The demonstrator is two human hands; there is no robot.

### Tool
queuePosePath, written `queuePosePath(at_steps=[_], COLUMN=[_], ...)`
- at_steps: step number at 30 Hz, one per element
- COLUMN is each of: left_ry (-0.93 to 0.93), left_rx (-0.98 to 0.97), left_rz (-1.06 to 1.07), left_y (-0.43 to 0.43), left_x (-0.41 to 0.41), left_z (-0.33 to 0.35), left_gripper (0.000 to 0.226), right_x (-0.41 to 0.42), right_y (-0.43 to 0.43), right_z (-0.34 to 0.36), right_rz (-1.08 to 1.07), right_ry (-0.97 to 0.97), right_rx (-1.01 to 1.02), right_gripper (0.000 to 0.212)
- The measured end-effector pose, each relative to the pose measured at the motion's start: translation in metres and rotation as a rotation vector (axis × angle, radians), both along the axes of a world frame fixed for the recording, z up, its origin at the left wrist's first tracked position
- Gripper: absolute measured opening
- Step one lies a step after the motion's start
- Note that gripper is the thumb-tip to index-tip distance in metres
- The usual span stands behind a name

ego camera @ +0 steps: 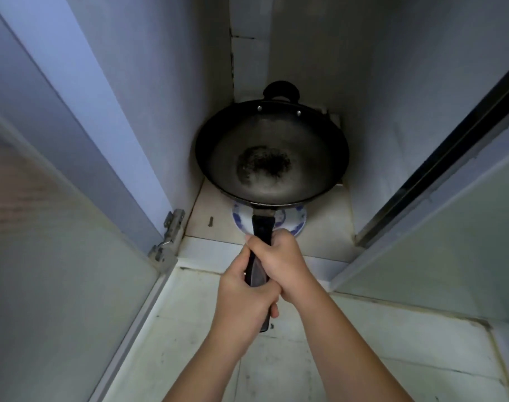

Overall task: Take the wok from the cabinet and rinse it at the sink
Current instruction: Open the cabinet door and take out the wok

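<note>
Extraction is beginning: left grip point(241, 297) and right grip point(282, 265) are both clasping the long black handle point(262, 227) of the round dark metal wok point(272, 158), which is lying just beyond them inside the open white cabinet point(328, 219), above a blue-patterned white plate point(296, 223). Carrying to the sink and rinsing are still pending.

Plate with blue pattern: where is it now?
Head view, centre: the plate lies on the cabinet floor under the wok, just beyond the right hand.
</note>
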State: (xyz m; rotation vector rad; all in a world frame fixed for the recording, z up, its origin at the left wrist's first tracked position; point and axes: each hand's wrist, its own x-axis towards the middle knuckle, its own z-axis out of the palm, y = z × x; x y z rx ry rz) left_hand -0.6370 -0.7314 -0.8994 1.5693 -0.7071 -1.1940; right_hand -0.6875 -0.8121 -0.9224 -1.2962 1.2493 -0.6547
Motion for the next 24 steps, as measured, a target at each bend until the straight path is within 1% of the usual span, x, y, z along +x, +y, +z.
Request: queuePosePath(at_steps=[2, 7, 14, 18, 24], left_ry=[0.014, 0.031, 0.036, 0.066, 0.12], left_rx=[0.016, 0.049, 0.084, 0.12, 0.178], left_rz=[0.015, 0.029, 0.014, 0.023, 0.054], left_y=[0.018, 0.055, 0.084, 0.09, 0.105], left_x=[-0.006, -0.015, -0.029, -0.036, -0.046], left_z=[0.002, 0.011, 0.029, 0.055, 0.116], left_gripper=[0.055, 0.052, 0.056, 0.057, 0.059], right_x=[-0.003, -0.011, -0.025, -0.032, -0.039], right_y=[0.016, 0.05, 0.079, 0.086, 0.101], right_z=[0.0, 0.002, 0.015, 0.04, 0.105], right_rz=[0.008, 0.032, 0.031, 0.052, 0.103], right_ry=[0.013, 0.045, 0.069, 0.115, 0.174], right_rx=[0.007, 0.053, 0.066, 0.072, 0.114], right_gripper=[0.036, 0.031, 0.03, 0.031, 0.028])
